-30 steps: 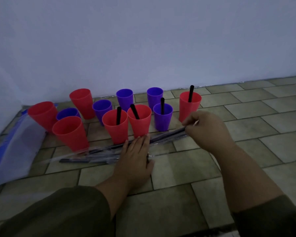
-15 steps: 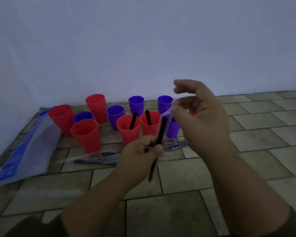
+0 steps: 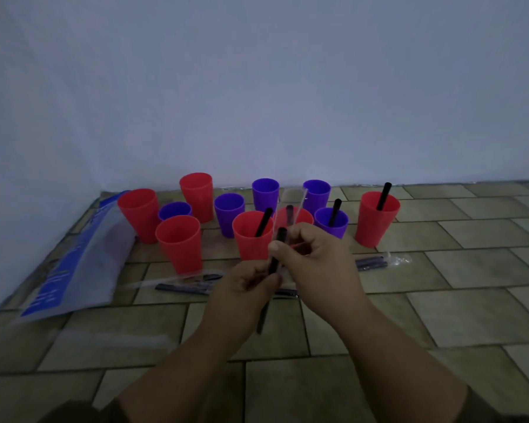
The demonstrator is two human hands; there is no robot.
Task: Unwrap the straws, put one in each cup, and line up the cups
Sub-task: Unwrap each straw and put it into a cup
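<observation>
Eleven plastic cups, six red and five purple, stand grouped on the tiled floor [image 3: 440,315] near the wall; four hold black straws: the right-most red cup [image 3: 376,221], a purple cup [image 3: 331,222], and two red cups [image 3: 252,236] partly behind the hands. Left hand [image 3: 245,288] fingers are closed around the lower part of a black plastic straw [image 3: 278,248] held near-upright above the floor, while right hand [image 3: 321,261] fingers pinch the clear plastic wrapper [image 3: 290,206] rising off its top. Wrapped straws [image 3: 370,264] lie on the floor behind the hands, and a blue-and-clear plastic bag [image 3: 74,270] lies at left.
</observation>
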